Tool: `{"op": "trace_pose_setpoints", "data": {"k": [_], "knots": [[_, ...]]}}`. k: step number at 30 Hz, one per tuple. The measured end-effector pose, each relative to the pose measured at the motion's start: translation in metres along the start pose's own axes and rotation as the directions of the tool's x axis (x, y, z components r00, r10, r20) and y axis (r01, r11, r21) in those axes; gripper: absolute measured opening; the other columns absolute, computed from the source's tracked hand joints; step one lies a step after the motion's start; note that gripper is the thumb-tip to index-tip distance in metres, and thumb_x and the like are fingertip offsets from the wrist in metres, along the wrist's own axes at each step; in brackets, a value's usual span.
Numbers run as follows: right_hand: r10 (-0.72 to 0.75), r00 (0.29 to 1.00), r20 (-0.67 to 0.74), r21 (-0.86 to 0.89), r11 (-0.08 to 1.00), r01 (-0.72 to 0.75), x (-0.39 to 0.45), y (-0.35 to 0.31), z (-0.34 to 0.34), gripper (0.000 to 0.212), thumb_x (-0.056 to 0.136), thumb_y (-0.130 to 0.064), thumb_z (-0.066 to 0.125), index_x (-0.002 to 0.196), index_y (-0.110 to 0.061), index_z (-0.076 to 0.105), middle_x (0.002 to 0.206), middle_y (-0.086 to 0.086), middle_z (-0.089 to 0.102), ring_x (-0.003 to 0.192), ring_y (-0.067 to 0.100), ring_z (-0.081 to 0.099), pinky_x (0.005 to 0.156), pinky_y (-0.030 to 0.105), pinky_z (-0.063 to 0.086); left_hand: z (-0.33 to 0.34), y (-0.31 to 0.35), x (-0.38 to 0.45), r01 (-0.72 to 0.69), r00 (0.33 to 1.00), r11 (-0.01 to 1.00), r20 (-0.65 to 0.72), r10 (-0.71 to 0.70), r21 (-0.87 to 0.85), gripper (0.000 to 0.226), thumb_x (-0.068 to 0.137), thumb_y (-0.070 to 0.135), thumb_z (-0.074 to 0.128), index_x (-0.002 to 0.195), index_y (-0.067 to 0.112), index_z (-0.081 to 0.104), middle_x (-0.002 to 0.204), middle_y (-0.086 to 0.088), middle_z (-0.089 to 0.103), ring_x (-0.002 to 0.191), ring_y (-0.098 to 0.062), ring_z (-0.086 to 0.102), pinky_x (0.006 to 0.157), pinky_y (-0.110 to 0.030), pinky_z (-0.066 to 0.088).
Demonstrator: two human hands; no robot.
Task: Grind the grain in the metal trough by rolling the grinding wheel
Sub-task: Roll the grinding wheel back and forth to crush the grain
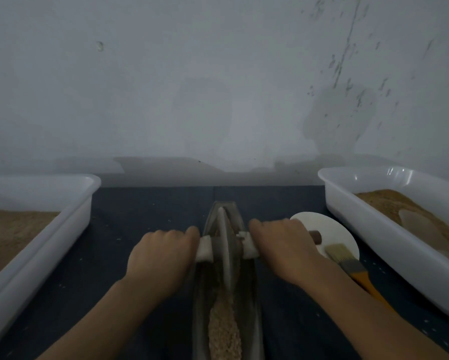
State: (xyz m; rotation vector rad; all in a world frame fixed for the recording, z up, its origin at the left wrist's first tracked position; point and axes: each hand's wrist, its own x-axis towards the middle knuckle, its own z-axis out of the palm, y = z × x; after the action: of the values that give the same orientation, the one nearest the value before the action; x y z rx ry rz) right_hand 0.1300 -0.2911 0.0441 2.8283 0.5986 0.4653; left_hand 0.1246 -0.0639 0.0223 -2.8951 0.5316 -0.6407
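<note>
Steel-grey boat-shaped metal trough (249, 294) sits between both hands, left hand (163, 258) and right hand (283, 248) each gripping the white-wrapped axle of the upright grey grinding wheel (224, 245); judgement: keep even downward pressure, roll straight over the tan grain (223, 331).

A plain workroom: stained white wall (218, 87), dark-covered bench (145, 209) (two white tubs (348, 198) of brown meal).

Dark cloth-covered table (145, 203); trough (249, 287), two tubs (70, 219) (374, 227), plate (332, 229)
</note>
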Motion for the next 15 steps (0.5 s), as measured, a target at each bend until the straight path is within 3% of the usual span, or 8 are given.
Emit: {"op": "trace_pose_setpoints", "data": {"k": [7,9,12,15], "knots": [[-0.044,0.996,0.083,0.082,0.996,0.037,-0.029,-0.005,-0.010,0.025,0.085,-0.025,0.060,0.099,-0.023,0.040,0.095,0.001,0.063,0.080,0.024,0.060,0.063,0.032,0.029,-0.011,0.001,-0.018,-0.076,0.990,0.996,0.116,0.080,-0.040,0.045,0.078,0.039,0.064,0.084,0.034,0.020,0.069,0.010,0.033,0.057,-0.010,0.035,0.055,-0.026,0.028],[-0.068,0.989,0.132,0.096,0.994,0.056,-0.049,-0.013,-0.014,0.025,0.084,-0.021,0.058,0.097,-0.024,0.037,0.096,0.001,0.062,0.082,0.026,0.060,0.062,0.034,0.028,-0.014,0.002,-0.036,-0.099,0.979,0.993,0.173,0.107,-0.057,0.050,0.077,0.044,0.060,0.081,0.038,0.011,0.070,0.012,0.032,0.058,-0.008,0.033,0.053,-0.028,0.023],[-0.053,0.985,0.165,0.109,0.993,0.035,-0.054,-0.019,-0.016,0.019,0.086,-0.019,0.051,0.103,-0.021,0.042,0.098,0.002,0.060,0.088,0.028,0.061,0.063,0.034,0.029,-0.014,0.004,-0.048,-0.083,0.979,0.996,0.181,0.090,-0.045,0.045,0.077,0.043,0.055,0.083,0.037,0.011,0.075,0.011,0.045,0.064,-0.011,0.046,0.053,-0.031,0.021],[-0.026,0.993,0.117,0.044,0.999,0.021,-0.038,-0.014,-0.013,0.025,0.086,-0.020,0.053,0.109,-0.020,0.043,0.101,0.001,0.062,0.088,0.026,0.061,0.063,0.032,0.030,-0.010,0.002,-0.034,-0.074,0.991,0.997,0.114,0.074,-0.001,0.046,0.073,0.041,0.062,0.079,0.035,0.016,0.064,0.009,0.035,0.054,-0.010,0.036,0.049,-0.028,0.019]]}}
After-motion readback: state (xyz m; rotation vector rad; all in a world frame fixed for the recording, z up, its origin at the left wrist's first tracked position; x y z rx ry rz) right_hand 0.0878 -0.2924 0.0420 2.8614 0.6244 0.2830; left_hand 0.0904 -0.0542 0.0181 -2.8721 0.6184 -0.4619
